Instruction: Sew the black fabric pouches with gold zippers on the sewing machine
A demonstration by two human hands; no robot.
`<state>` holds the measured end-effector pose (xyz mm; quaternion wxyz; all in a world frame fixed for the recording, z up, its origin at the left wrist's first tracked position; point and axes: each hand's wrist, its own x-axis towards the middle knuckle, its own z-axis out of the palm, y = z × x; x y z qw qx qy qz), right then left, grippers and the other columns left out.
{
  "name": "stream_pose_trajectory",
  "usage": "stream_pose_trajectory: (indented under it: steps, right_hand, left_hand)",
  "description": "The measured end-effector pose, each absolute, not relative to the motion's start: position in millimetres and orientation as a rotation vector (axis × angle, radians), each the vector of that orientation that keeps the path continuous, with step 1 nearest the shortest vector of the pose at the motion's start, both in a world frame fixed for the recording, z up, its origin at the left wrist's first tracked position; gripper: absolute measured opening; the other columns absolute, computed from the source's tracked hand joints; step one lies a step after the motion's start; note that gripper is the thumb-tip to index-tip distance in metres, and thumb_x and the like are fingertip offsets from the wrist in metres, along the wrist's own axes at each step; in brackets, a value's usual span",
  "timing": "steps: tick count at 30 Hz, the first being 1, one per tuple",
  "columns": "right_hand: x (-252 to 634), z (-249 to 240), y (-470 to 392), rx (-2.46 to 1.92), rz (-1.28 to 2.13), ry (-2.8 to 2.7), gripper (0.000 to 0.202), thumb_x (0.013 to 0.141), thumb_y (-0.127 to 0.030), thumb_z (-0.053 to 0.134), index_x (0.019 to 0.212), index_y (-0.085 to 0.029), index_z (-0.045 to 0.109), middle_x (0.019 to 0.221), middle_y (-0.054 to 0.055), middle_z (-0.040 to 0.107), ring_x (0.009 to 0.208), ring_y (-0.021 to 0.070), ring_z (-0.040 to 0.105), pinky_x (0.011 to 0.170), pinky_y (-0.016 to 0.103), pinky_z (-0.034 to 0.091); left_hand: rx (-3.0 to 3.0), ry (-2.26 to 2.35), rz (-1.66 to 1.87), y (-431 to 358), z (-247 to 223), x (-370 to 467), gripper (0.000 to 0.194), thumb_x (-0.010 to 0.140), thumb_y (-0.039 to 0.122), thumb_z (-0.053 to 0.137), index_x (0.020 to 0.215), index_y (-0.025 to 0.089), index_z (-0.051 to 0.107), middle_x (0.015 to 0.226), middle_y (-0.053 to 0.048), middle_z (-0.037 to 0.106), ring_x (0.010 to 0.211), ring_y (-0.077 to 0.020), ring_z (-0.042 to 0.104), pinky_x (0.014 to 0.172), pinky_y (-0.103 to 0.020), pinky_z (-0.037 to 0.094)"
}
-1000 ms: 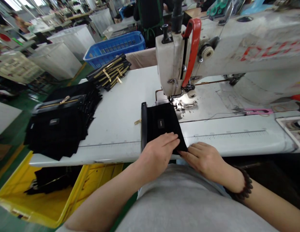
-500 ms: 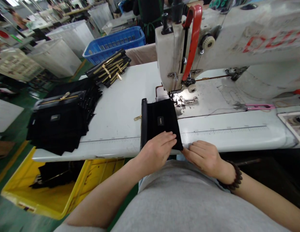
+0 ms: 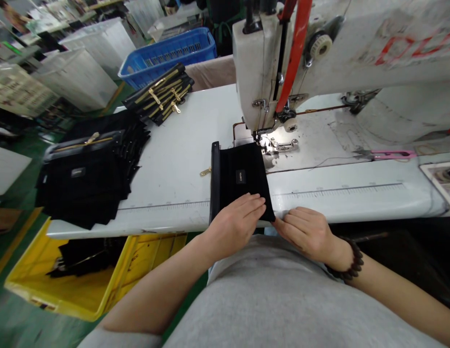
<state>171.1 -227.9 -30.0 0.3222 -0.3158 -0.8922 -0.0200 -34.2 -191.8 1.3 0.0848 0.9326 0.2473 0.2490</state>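
Note:
A black fabric pouch panel (image 3: 232, 164) with a small label and a zipper strip along its left edge lies on the sewing table (image 3: 174, 169). Its far right corner sits at the needle of the sewing machine (image 3: 252, 82). My left hand (image 3: 239, 220) lies flat on the near part of the panel, fingers stretched out together. At the near right corner, my right hand (image 3: 307, 232) is closed, pinching the fabric edge between thumb and forefinger. A gold zipper pull (image 3: 205, 171) sticks out to the left of the strip.
Left on the table are a stack of black panels (image 3: 87, 179) and a pile of zipper strips (image 3: 159, 94). A yellow bin (image 3: 112, 290) stands below, a blue basket (image 3: 134, 75) behind. Pink-handled thread snips (image 3: 392, 154) lie on the machine bed.
The view has shifted slightly, so the machine looks a little nearer. Both hands and the pouch panel keep nearly the same positions relative to the needle.

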Motion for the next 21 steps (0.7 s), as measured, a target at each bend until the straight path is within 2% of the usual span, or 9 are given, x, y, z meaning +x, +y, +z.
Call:
stream_pose_trajectory:
  steps: [6, 10, 13, 16, 21]
  right_hand:
    - [171.3, -28.0, -227.7, -0.824, -0.063, -2.351, 0.007, 0.081, -0.005, 0.053, 0.081, -0.011, 0.057, 0.058, 0.000, 0.048, 0.057, 0.0128, 0.037, 0.053, 0.029, 0.030]
    - [169.7, -25.4, -227.1, -0.825, -0.087, -2.336, 0.008, 0.080, -0.005, 0.054, 0.077, -0.011, 0.058, 0.056, 0.000, 0.047, 0.056, 0.0124, 0.035, 0.052, 0.029, 0.029]
    - [167.5, -23.1, -227.3, -0.847, -0.078, -2.317, 0.015, 0.080, -0.005, 0.055, 0.068, -0.013, 0.056, 0.054, -0.001, 0.044, 0.055, 0.0117, 0.034, 0.051, 0.029, 0.027]
    - [165.3, -22.2, -227.8, -0.881, -0.066, -2.278, 0.022, 0.079, -0.004, 0.056, 0.060, -0.016, 0.051, 0.052, -0.002, 0.042, 0.053, 0.0111, 0.033, 0.050, 0.028, 0.027]
    - [165.4, -22.5, -228.9, -0.906, -0.037, -2.248, 0.013, 0.079, -0.006, 0.056, 0.070, -0.015, 0.054, 0.054, -0.002, 0.046, 0.053, 0.0114, 0.037, 0.050, 0.028, 0.029]
  left_hand:
    - [2.828, 0.738, 0.663, -193.4, 0.1, -35.4, 0.027, 0.087, 0.007, 0.039, 0.108, 0.002, 0.056, 0.114, -0.013, 0.060, 0.111, -0.0206, 0.054, 0.100, -0.037, 0.045]
    - [2.933, 0.741, 0.570, -194.1, 1.3, -34.7, 0.028, 0.089, 0.015, 0.040, 0.108, 0.002, 0.057, 0.114, -0.014, 0.060, 0.111, -0.0221, 0.054, 0.099, -0.037, 0.046]
    - [3.000, 0.739, 0.576, -194.0, 0.6, -33.5, 0.027, 0.090, 0.019, 0.042, 0.105, 0.002, 0.058, 0.111, -0.013, 0.062, 0.108, -0.0217, 0.056, 0.098, -0.034, 0.047]
    - [3.037, 0.711, 0.616, -194.0, -1.3, -32.9, 0.025, 0.089, 0.015, 0.043, 0.102, 0.001, 0.060, 0.109, -0.014, 0.063, 0.106, -0.0227, 0.057, 0.095, -0.033, 0.048]
    - [3.068, 0.685, 0.592, -194.9, -1.8, -32.4, 0.027, 0.086, 0.011, 0.044, 0.103, -0.001, 0.060, 0.109, -0.017, 0.062, 0.106, -0.0247, 0.057, 0.095, -0.034, 0.048]
